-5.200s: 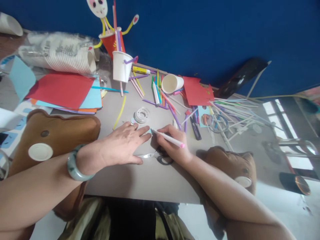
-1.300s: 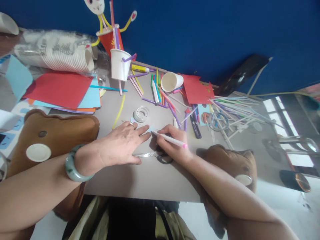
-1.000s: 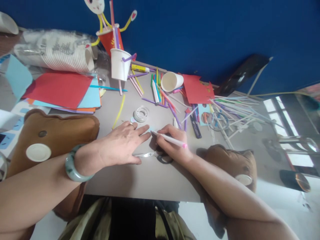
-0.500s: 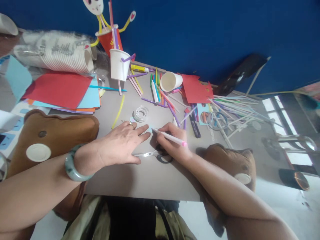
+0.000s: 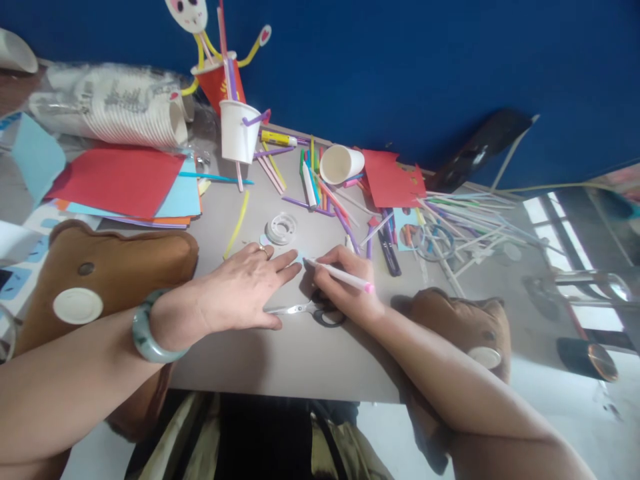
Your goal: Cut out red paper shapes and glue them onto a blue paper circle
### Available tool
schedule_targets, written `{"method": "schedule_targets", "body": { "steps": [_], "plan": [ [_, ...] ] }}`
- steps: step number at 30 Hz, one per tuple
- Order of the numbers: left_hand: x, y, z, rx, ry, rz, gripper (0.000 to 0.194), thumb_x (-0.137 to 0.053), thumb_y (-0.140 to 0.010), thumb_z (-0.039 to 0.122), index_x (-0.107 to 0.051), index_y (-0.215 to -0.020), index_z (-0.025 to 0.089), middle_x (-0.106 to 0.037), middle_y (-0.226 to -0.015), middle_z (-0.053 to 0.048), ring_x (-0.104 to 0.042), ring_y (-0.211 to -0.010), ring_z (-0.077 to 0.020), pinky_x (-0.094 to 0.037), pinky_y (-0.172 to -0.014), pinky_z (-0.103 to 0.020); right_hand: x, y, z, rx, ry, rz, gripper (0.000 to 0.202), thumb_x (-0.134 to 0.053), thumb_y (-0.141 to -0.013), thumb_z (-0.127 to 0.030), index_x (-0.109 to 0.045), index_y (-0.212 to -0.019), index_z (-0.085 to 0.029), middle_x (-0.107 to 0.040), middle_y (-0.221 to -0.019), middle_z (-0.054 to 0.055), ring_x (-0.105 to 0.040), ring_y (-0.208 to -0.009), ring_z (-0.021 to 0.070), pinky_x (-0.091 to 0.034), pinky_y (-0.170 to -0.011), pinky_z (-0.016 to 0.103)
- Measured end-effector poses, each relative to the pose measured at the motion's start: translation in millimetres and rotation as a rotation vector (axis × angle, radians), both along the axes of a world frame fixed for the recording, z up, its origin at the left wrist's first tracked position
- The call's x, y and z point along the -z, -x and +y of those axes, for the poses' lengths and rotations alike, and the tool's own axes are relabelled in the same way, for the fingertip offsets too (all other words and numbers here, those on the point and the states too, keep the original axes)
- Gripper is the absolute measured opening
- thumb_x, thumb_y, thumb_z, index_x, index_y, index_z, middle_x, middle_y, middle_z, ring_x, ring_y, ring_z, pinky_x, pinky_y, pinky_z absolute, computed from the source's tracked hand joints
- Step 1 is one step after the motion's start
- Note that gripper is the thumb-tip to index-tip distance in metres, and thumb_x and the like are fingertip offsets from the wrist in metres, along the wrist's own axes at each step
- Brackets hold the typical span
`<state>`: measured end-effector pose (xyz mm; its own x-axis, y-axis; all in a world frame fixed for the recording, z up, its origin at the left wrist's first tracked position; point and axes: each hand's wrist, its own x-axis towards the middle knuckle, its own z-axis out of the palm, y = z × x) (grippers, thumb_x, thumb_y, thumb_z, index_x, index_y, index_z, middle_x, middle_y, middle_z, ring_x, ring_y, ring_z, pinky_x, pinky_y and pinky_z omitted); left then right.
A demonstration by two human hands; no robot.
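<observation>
My right hand (image 5: 346, 283) grips a white marker with a pink end (image 5: 353, 277), its tip down at a small light-blue paper piece (image 5: 301, 255) on the table. Most of that piece is hidden by my fingers. Flat on the table, my left hand (image 5: 245, 288) has its fingers spread, fingertips beside the blue piece. A pair of scissors (image 5: 295, 309) with black handles lies between my hands, partly under the left thumb and right hand. Just beyond my left fingers sits a clear tape roll (image 5: 281, 229).
White cup with straws (image 5: 240, 133) and red cup figure (image 5: 216, 83) stand at the back. Red paper (image 5: 120, 180) and bagged cups (image 5: 115, 107) lie left; markers (image 5: 309, 183), a tipped cup (image 5: 342, 165), a box cutter (image 5: 389, 250) and loose straws (image 5: 470, 213) lie right. Brown cushions (image 5: 125, 257) flank me.
Almost nothing differs. Both hands stay in place, with the marker tip still at the blue paper piece; the view shifts very slightly.
</observation>
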<state>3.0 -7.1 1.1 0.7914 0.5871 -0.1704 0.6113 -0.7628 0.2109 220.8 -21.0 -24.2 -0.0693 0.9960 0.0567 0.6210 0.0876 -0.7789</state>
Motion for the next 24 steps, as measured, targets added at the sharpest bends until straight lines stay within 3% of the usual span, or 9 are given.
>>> {"method": "schedule_targets", "body": {
  "steps": [24],
  "plan": [
    [-1.0,-0.2,0.0,0.004,-0.009,-0.015,0.075,-0.067,-0.083,0.053,-0.041,-0.145,0.019,-0.044,-0.153,-0.013,-0.052,-0.125,-0.0349,-0.035,-0.105,-0.047,-0.6,0.1,0.5,-0.044,-0.011,-0.029,0.004,-0.062,-0.077,-0.023,-0.060,-0.074,-0.021,-0.066,-0.061,0.000,-0.059,-0.056,0.0134,-0.045,-0.053,0.023]
  ]
}}
